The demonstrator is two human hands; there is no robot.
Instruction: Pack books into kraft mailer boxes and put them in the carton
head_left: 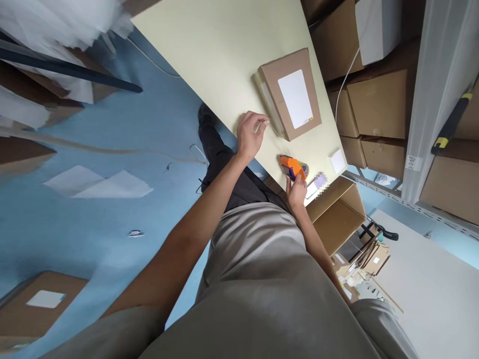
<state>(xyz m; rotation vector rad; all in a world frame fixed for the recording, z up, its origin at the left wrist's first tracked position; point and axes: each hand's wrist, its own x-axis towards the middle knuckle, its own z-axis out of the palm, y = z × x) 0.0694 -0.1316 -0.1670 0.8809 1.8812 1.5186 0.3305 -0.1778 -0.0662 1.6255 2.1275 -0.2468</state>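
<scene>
A brown cardboard box (269, 85) with a white label lies on the pale yellow table (220, 45). My left hand (252, 132) is beside the box's near left corner, its thumb and fingertips pinched together; what they hold, if anything, is too small to make out. In my right hand (297, 192) is an orange and dark blue tape dispenser (293, 165), low over the table's near end. The fingers are wrapped at its handle end. A small white stack of labels (337, 161) lies near the table's right edge.
An open cardboard box (339, 224) stands beyond the table's near right end. Shelves with cardboard boxes (377, 107) run along the right. White paper (99, 184) and another labelled box (41, 304) lie on the blue floor at left. A phone-like item (311, 189) sits by my right hand.
</scene>
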